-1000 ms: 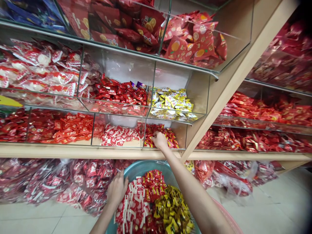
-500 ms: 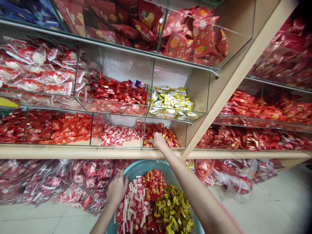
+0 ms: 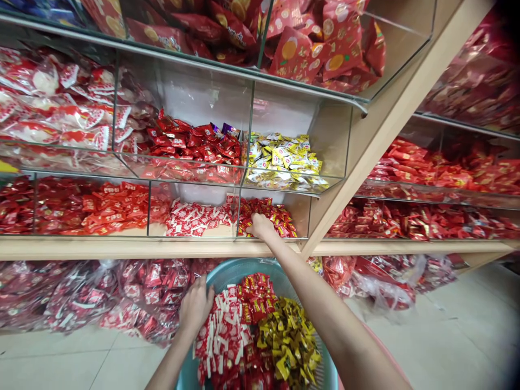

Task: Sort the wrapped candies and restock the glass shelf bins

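Note:
A teal basket [image 3: 231,266] holds red-and-white packets [image 3: 221,336], red packets [image 3: 257,295] and yellow packets [image 3: 289,341]. My left hand [image 3: 195,304] is at the basket's left rim, its fingers bent over the edge and gripping it. Above the basket, my right hand [image 3: 260,226] reaches into the bottom right compartment of the shelf, among small red-and-yellow packets [image 3: 284,219]. Its fingers are curled down against the packets; whether any packet is between them is hidden.
Clear-walled bins hold white-and-yellow packets [image 3: 284,157] and red packets [image 3: 199,143] above. A slanted wooden post [image 3: 365,146] stands right of my right hand. Bagged sweets [image 3: 150,292] lie below the wooden ledge [image 3: 101,248]. The floor is tiled.
The view has shifted slightly, so the shelves appear a little higher. My right hand remains in the same compartment, and my left hand stays on the basket's rim.

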The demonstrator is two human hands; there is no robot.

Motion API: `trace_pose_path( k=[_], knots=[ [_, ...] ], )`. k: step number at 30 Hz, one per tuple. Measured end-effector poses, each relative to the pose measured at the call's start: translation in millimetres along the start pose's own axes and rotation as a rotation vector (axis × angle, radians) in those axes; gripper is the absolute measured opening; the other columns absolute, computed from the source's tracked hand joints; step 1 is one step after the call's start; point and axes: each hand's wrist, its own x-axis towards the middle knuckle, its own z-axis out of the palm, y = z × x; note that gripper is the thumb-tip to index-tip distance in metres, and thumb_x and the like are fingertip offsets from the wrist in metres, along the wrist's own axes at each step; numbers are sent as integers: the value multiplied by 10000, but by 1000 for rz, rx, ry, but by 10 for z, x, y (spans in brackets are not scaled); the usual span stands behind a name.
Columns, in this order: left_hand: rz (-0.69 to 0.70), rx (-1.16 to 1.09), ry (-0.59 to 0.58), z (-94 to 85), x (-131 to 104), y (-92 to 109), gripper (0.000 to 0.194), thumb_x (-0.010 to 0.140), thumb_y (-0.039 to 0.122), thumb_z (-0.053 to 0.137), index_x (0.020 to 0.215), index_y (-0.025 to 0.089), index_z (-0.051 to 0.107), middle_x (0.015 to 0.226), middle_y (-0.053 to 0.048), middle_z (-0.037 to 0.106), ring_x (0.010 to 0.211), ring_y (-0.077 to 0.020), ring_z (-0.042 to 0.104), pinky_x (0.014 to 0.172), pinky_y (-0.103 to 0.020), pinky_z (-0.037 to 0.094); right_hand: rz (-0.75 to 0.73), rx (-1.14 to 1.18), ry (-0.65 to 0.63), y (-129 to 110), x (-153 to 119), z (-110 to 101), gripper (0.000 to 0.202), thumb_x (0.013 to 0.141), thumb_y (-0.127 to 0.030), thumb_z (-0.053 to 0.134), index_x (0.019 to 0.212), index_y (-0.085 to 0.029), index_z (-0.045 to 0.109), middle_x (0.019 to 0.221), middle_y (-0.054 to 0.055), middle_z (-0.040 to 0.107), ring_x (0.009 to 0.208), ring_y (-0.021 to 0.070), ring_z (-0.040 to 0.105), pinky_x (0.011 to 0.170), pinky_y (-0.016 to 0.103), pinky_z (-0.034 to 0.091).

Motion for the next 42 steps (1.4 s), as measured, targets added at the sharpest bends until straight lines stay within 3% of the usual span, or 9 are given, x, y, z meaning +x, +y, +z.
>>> trace_pose_path(
  k=[9,16,20,22,25,29,35,38,42],
  knots=[
    [14,7,10,-2,1,2,438,890,336,272,1211,99,451,1045,-133,633,841,-198,636,666,-291,488,-21,80,148,86,-7,76,257,740,-340,563,920,-159,592,954,128,641,866,228,608,652,278,421],
    [24,-17,30,20,4,-18,436,887,333,275,1198,96,466,1046,-134,635,837,-192,637,680,-290,492,-81,449,504,163,-48,47,215,739,-395,554,761,-182,535,619,-4,559,600,135,522,558,229,344],
    [34,-55,45,87,19,-56,450,888,339,270,1196,79,471,1030,-147,639,813,-193,640,667,-300,501,-161,775,694,187,-382,28,267,762,-447,528,778,-183,491,561,-69,428,512,91,408,525,206,323],
    [35,-64,44,102,22,-59,455,888,342,267,1195,76,472,1031,-149,638,801,-194,641,660,-305,504,-232,862,629,231,-649,111,272,767,-454,526,798,-186,486,586,-72,405,520,85,384,510,196,316],
    [23,-69,31,77,12,-35,456,889,342,264,1196,75,471,1046,-149,631,796,-192,642,644,-299,504,-291,820,362,379,-1037,381,260,759,-442,540,750,-190,479,582,-72,383,516,84,353,485,195,293],
    [-3,-56,15,-2,-16,14,449,894,338,259,1206,90,466,1082,-146,620,846,-191,638,666,-288,501,-165,600,156,675,-1323,851,272,766,-423,520,636,-206,419,522,-67,399,487,90,368,480,207,282],
    [-4,-21,21,-39,-21,31,421,887,334,283,1202,122,464,1112,-133,609,870,-195,628,708,-300,482,122,145,-132,920,-1355,1279,222,704,-414,574,719,-193,576,756,54,644,738,194,601,587,240,381],
    [6,-36,24,2,-14,12,430,888,331,275,1202,111,467,1098,-136,614,871,-198,627,708,-303,483,181,14,-229,895,-1325,1370,318,691,-417,582,875,-161,625,946,122,660,882,249,619,658,270,428],
    [10,-70,32,76,-2,-30,445,886,327,267,1204,98,477,1078,-146,621,838,-200,631,694,-314,490,195,-34,-293,812,-1283,1456,311,705,-320,559,945,-140,643,982,139,664,913,272,627,699,304,468]
  ],
)
